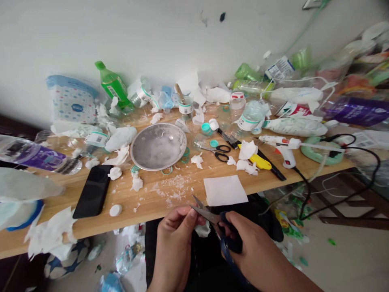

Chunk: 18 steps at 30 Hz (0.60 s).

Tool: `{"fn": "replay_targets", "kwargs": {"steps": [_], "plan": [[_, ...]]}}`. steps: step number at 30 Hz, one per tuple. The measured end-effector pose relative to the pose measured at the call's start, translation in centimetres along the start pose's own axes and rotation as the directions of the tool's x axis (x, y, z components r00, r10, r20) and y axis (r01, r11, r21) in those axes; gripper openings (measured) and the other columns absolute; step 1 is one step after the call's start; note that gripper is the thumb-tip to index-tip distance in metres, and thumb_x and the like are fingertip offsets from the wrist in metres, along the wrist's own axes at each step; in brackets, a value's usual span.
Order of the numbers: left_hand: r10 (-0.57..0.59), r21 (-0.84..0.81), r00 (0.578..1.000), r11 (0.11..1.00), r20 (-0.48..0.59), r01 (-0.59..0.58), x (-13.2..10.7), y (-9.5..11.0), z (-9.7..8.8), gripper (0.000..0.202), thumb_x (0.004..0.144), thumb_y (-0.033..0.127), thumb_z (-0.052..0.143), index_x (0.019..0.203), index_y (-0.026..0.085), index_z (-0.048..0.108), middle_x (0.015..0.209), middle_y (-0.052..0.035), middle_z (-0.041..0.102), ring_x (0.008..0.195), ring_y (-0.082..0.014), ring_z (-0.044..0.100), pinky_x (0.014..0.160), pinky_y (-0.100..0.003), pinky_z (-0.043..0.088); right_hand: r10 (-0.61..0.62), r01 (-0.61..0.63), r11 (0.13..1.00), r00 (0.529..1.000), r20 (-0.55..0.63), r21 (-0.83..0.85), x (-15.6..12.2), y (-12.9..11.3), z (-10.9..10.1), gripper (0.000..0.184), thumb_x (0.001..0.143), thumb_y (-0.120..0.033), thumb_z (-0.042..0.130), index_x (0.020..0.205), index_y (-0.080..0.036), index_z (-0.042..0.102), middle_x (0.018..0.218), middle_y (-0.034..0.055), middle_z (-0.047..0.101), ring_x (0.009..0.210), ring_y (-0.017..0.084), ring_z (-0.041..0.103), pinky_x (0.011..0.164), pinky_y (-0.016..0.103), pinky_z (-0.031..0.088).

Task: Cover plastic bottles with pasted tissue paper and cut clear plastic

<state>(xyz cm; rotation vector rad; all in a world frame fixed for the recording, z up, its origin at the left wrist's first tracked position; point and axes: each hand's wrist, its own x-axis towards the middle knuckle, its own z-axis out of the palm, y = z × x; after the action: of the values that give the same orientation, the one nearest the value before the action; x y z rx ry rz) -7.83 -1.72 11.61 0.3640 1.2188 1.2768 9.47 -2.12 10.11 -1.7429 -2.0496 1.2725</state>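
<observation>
Dark-handled scissors (216,222) are gripped in my right hand (247,239), their blades parted and pointing up and left. Close beside the blades, my left hand (179,231) is pinched, thumb against fingers, at the table's front edge. What it pinches is mostly hidden; a small whitish piece (203,229) shows just behind the fingers, and I cannot tell whether it is held. A white paper sheet (225,190) lies on the table just beyond the scissors. White crumbs (172,190) are scattered ahead of my left hand.
A metal bowl (158,147) stands mid-table. Right of it lie black-handled scissors (221,153), a yellow utility knife (259,160) and a glue gun (285,148) with its cable. A black phone (92,191) and white cap (115,210) lie left. Plastic bottles (113,84) line the wall.
</observation>
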Motion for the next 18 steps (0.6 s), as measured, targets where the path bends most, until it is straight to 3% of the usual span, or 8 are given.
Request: {"fn": "replay_targets", "kwargs": {"steps": [5, 14, 18], "plan": [[0.013, 0.034, 1.000, 0.999, -0.009, -0.012, 0.07, 0.04, -0.22, 0.016, 0.075, 0.033, 0.082, 0.068, 0.020, 0.075, 0.065, 0.0020, 0.069, 0.066, -0.0107, 0.061, 0.069, -0.019, 0.050, -0.013, 0.012, 1.000, 1.000, -0.021, -0.028, 0.15, 0.79, 0.46, 0.010, 0.079, -0.016, 0.059, 0.085, -0.022, 0.053, 0.085, 0.0020, 0.064, 0.076, 0.019, 0.061, 0.070, 0.031, 0.045], [-0.006, 0.176, 1.000, 0.984, 0.013, 0.004, -0.25, 0.68, -0.43, 0.017, 0.079, 0.031, 0.079, 0.070, 0.019, 0.073, 0.065, 0.0005, 0.070, 0.066, -0.0121, 0.062, 0.069, -0.020, 0.049, -0.055, 0.051, 0.998, 0.995, -0.082, -0.041, -0.12, 0.59, 0.37, 0.015, 0.074, -0.011, 0.060, 0.084, -0.021, 0.056, 0.082, 0.0008, 0.066, 0.072, 0.017, 0.062, 0.065, 0.027, 0.045], [-0.030, 0.165, 0.999, 0.986, -0.010, 0.031, -0.22, 0.89, -0.32, 0.017, 0.078, 0.032, 0.080, 0.069, 0.018, 0.073, 0.064, 0.0002, 0.070, 0.065, -0.0121, 0.062, 0.069, -0.020, 0.049, -0.083, 0.076, 0.995, 0.990, -0.118, -0.057, -0.11, 0.62, 0.48, 0.018, 0.073, -0.008, 0.060, 0.084, -0.021, 0.056, 0.080, 0.0000, 0.065, 0.070, 0.015, 0.061, 0.064, 0.025, 0.045]]}}
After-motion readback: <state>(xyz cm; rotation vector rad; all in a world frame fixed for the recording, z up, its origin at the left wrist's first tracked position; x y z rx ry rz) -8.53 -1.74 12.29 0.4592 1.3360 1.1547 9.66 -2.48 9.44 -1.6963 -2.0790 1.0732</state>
